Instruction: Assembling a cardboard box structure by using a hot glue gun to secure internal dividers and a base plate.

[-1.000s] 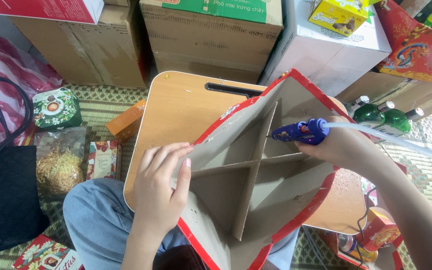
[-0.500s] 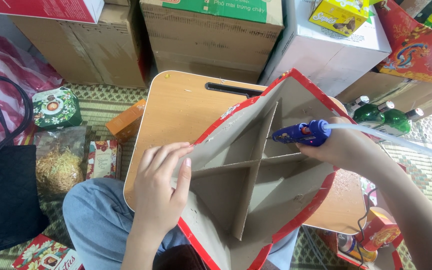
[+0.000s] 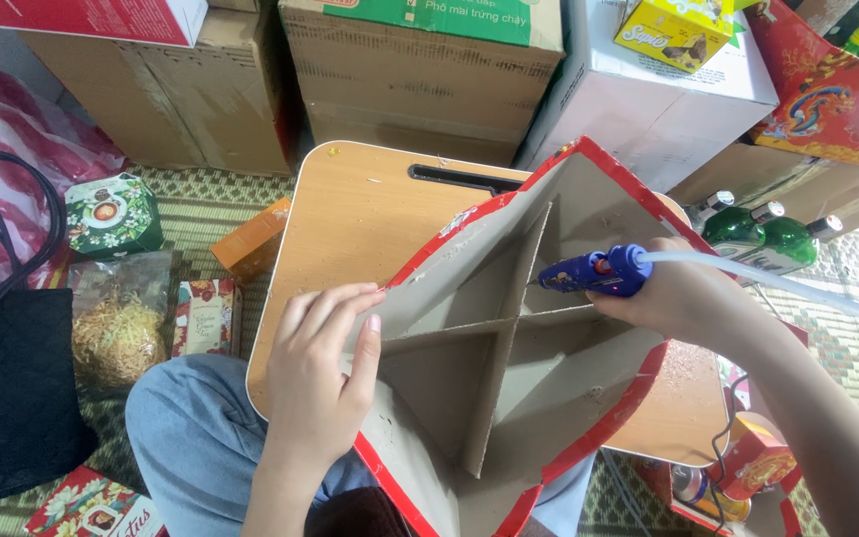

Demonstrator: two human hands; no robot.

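My right hand (image 3: pixel 683 298) clenches the blue glue gun (image 3: pixel 597 271), nozzle pointing left at the grey cardboard cross divider (image 3: pixel 494 343), while my left hand (image 3: pixel 322 383) grasps the red-edged box (image 3: pixel 420 308) wall.

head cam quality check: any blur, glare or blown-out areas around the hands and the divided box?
Head view: the left hand, right hand and blue glue gun are sharp, with no motion blur. Light is soft and even, with mild shadow inside the grey divided box. The far right edge by the green bottles is washed out; box edges bend slightly toward the corners.
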